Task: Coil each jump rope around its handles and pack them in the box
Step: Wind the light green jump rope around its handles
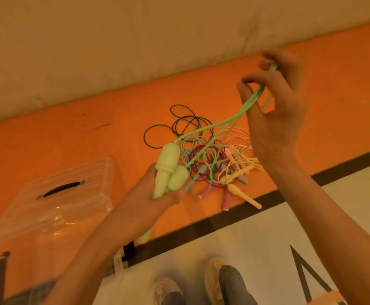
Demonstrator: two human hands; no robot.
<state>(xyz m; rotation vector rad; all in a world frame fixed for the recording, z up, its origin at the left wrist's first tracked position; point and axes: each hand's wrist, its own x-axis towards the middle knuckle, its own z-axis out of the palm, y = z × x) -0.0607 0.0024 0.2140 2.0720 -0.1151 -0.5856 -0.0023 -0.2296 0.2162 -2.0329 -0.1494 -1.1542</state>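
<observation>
- Two pale green handles (168,170) lie side by side in the left hand (157,190), whose fingers (175,195) curl up round their narrow ends; the fat ends point away from the palm toward the pile.
- Several strands of the same green cord (212,125) run from those handles up to the right hand (272,111), which is raised above the desk (69,139); its fingers (248,81) are hooked and pinched on the gathered strands, so both hands are closed on one rope.
- The cord looks thin, light and limp: it sags between the hands and will probably hold a coil only under some tension. It may also be smooth enough to slide through a loose pinch.
- The handles look like rigid moulded plastic with a waist, a sensible place to grip and to start the wraps.
- Just beyond the left hand sits the tangle of other ropes (210,164): red, pink, yellow, light blue and dark green cords overlapping, with pink and yellow handles at the near edge. One green strand dips into this heap, so it could snag and drag others along.
- The clear plastic box (54,201), lid on with a dark handle, rests well to the left, near the desk's front edge.
</observation>
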